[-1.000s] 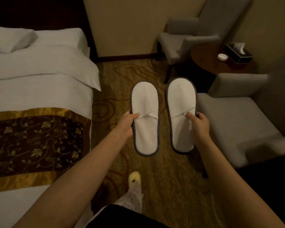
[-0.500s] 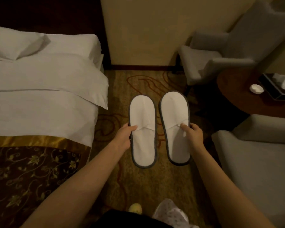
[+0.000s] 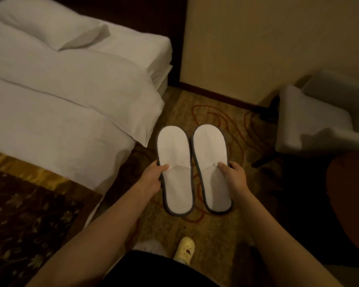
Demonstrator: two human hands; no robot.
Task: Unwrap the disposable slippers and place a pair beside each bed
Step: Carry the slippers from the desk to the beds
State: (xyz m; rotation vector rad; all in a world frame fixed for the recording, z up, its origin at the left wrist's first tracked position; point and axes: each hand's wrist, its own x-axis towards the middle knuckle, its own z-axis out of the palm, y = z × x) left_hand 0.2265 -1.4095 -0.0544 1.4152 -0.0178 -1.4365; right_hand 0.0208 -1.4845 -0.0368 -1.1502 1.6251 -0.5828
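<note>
Slippers point(image 3: 192, 170) lowered toward carpet point(image 3: 216, 241), side by side, both hands point(image 3: 151, 179) gripping

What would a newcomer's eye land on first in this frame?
The pair of white disposable slippers with grey trim, held side by side mid-frame over the patterned carpet: the left slipper in the left hand, the right slipper in the right hand. Next, the white bed filling the left, then a grey armchair at right.

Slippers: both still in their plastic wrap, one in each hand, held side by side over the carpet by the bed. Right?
Not quite. The head view shows no wrap: left slipper in the left hand and right slipper in the right hand are bare white fabric. The rest holds.
</note>
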